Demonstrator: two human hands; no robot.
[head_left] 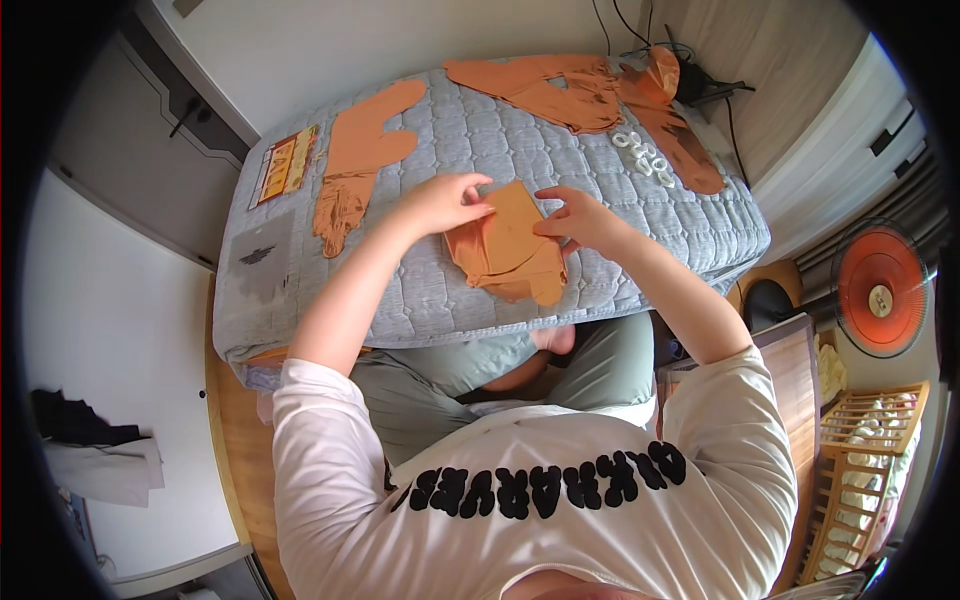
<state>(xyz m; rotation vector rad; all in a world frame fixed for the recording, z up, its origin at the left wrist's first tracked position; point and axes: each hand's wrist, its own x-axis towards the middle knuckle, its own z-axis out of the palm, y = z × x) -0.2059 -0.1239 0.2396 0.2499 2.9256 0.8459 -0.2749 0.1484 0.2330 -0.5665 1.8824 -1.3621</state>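
Note:
A folded orange foil balloon (pixel 515 235), flat and deflated, lies near the front edge of the mattress. Its upper part is a smooth rectangle, and crumpled shiny folds stick out at the left and below. My left hand (pixel 450 203) grips its upper left edge, thumb against the foil and index finger curved above. On the opposite edge, my right hand (pixel 583 220) has its thumb on top and other fingers bent beside the foil. Beyond my left hand an unfolded orange foil balloon (pixel 365 140) is spread flat. More flat orange foil (pixel 550 85) lies along the far side.
The quilted grey mattress (pixel 400 310) carries small white rings (pixel 643 155), a colourful printed package (pixel 284 167) and a clear plastic bag (pixel 262 255). Black cables (pixel 690 80) hang at the far right corner. An orange-red fan (pixel 880 290) and a wooden rack (pixel 860 470) stand at the right.

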